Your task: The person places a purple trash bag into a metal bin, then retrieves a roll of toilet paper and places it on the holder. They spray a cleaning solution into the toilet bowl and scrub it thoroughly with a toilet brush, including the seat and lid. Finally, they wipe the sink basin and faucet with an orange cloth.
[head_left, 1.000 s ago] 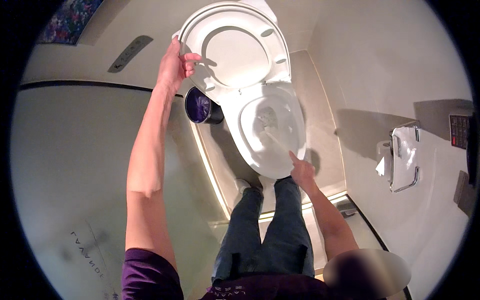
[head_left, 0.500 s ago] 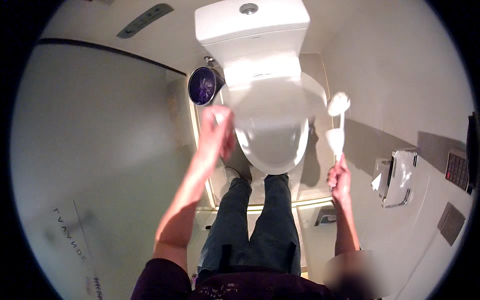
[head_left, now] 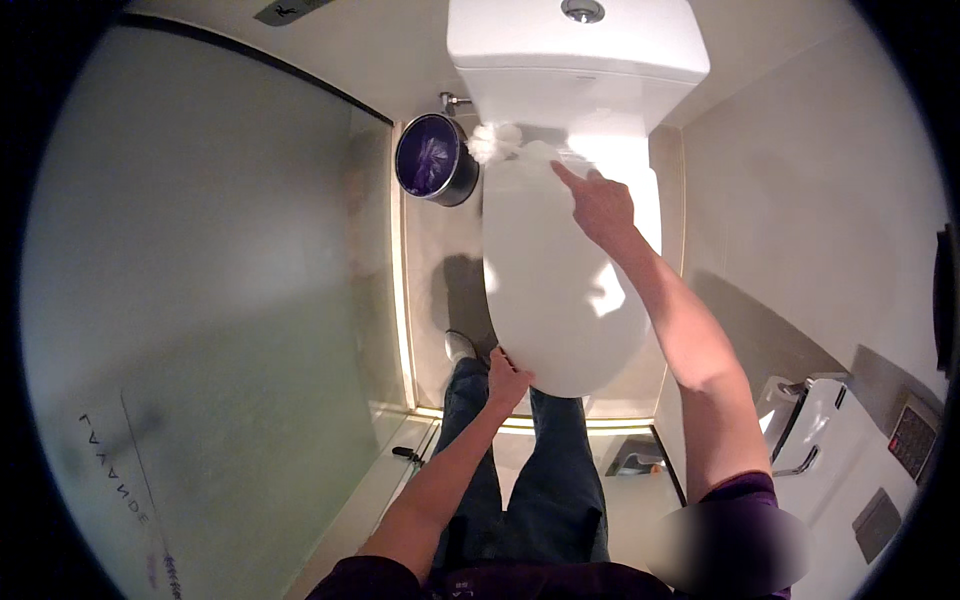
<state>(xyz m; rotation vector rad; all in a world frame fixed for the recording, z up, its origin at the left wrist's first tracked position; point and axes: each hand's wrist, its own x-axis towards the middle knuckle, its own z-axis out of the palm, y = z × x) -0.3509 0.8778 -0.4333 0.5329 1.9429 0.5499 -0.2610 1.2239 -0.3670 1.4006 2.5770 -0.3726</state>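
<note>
A white toilet lid (head_left: 560, 290) lies over the bowl and hides it. My left hand (head_left: 510, 382) is at the lid's front left edge, its fingers closed around the rim. My right hand (head_left: 604, 208) is over the rear part of the lid, closed on the handle of a white toilet brush, index finger stretched along it. The brush's round bristle head (head_left: 494, 142) points left, near the hinge end. A white cone-shaped collar (head_left: 540, 152) sits between head and hand. Most of the handle is hidden by the hand or blends into the lid.
The white cistern (head_left: 580, 95) with a round flush button stands behind. A dark bin (head_left: 470, 180) with a purple liner is left of the toilet. A frosted glass panel (head_left: 240, 260) borders the left side. A metal paper holder (head_left: 810, 430) is on the right wall.
The lid has come down over the bowl. My right hand has carried the brush from the right side across the toilet. My left hand has moved to the lid's front edge.
</note>
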